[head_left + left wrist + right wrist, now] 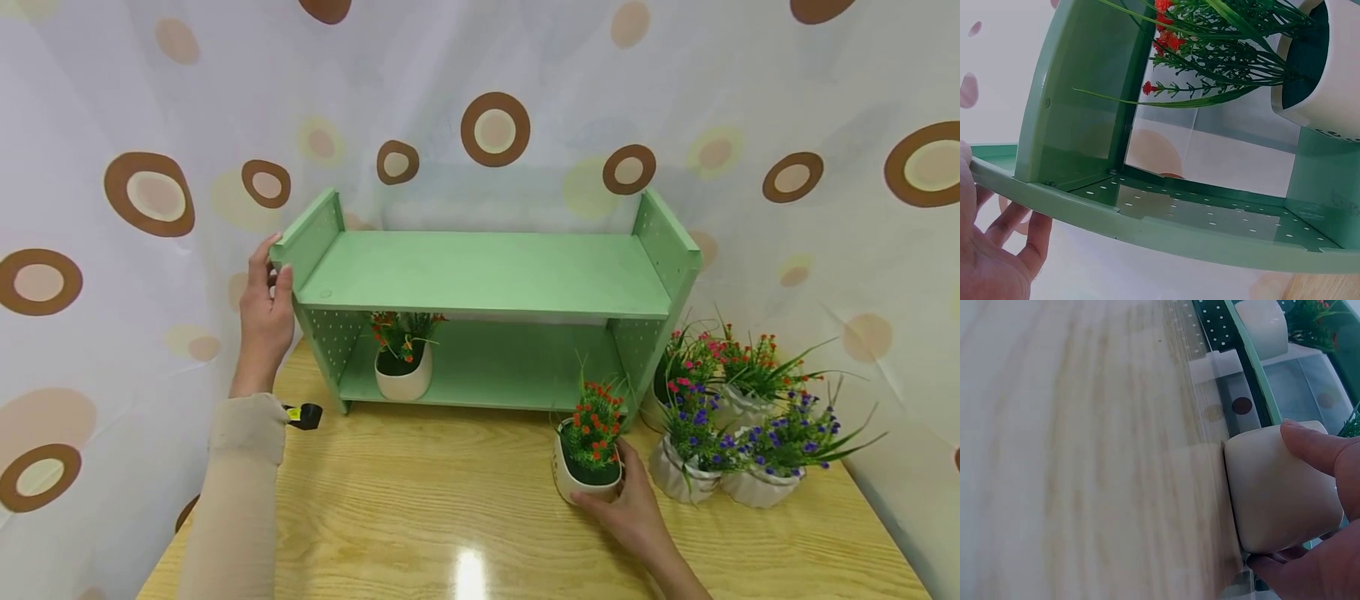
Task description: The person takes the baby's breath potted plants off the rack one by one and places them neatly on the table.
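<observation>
A green two-tier shelf (480,271) stands on the wooden table. My left hand (267,321) grips the upper front edge of its left side panel, the fingers (1035,240) on the outer face. With my right hand (628,508) I hold a white flowerpot (564,467) of red flowers and grass (596,421), in front of the shelf's right end. In the right wrist view, the thumb and fingers lie on opposite sides of this pot (1282,494). A similar white pot with red flowers (405,379) sits on the lower tier at the left.
To the right of the shelf, several pots with purple flowers (693,417), red flowers (757,367) and pink flowers stand close together on the table (420,500). A small black object (306,417) shows beside my left sleeve. Behind the shelf hangs a white curtain (562,67) with brown circles.
</observation>
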{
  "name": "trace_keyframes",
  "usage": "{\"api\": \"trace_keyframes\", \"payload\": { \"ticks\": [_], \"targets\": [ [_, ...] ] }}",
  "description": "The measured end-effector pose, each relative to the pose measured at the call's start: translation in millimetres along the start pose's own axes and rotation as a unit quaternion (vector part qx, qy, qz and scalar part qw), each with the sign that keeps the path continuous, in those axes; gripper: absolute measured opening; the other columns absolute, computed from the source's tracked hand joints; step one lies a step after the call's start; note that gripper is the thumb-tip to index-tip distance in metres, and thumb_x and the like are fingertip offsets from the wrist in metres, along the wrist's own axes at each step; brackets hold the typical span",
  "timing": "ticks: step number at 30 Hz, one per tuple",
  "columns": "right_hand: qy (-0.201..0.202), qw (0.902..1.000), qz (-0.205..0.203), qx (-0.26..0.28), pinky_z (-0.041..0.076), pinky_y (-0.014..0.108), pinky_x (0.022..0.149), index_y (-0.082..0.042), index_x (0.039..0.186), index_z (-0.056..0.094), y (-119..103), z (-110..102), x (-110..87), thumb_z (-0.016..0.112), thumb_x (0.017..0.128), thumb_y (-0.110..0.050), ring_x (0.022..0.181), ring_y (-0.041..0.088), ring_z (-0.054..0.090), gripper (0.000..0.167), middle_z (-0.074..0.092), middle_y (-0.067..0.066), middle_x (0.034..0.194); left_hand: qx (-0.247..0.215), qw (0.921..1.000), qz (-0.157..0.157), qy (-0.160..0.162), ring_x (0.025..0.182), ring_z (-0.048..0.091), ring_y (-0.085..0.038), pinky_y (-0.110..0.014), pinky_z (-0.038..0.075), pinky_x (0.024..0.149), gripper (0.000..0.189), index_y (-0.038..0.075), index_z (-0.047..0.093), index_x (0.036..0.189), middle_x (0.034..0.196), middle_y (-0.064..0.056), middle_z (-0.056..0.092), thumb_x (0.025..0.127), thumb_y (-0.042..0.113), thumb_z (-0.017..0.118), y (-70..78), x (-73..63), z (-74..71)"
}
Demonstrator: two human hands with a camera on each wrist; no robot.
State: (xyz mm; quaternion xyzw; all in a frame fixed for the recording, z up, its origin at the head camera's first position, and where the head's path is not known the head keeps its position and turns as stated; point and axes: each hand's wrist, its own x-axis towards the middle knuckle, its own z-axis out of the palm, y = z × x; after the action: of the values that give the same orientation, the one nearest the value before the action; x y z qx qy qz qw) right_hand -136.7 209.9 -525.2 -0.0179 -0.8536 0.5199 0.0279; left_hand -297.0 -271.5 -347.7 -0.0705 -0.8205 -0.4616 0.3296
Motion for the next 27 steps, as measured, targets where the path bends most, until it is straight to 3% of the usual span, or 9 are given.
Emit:
{"api": "trace_keyframes", "payload": {
  "ticks": [13, 27],
  "targets": [
    [-0.004, 0.9998, 0.02, 0.0, 0.035, 0.064, 0.115, 0.002, 0.161, 0.017, -3.6, 1.6, 4.0, 0.09, 0.083, -0.021, 0.148, 0.048, 0.031, 0.11, 0.028, 0.029, 0.162, -0.001, 1.0, -0.002, -0.004, 0.119, 0.055, -0.031, -0.026, 0.042, 0.087, 0.047, 0.035, 0.034, 0.159, 0.149, -0.015, 0.052, 0.112, 0.037, 0.041, 2.2, 1.3, 1.4],
    [0.002, 0.9998, 0.015, 0.009, 0.033, 0.062, 0.117, 0.002, 0.162, 0.015, -2.2, 5.8, 5.5, 0.091, 0.081, -0.021, 0.15, 0.046, 0.03, 0.114, 0.027, 0.029, 0.163, -0.003, 1.0, -0.001, -0.003, 0.116, 0.054, -0.03, -0.023, 0.041, 0.085, 0.047, 0.035, 0.035, 0.159, 0.148, -0.015, 0.052, 0.112, 0.037, 0.041, 2.5, -1.4, -0.6]
  ]
}}
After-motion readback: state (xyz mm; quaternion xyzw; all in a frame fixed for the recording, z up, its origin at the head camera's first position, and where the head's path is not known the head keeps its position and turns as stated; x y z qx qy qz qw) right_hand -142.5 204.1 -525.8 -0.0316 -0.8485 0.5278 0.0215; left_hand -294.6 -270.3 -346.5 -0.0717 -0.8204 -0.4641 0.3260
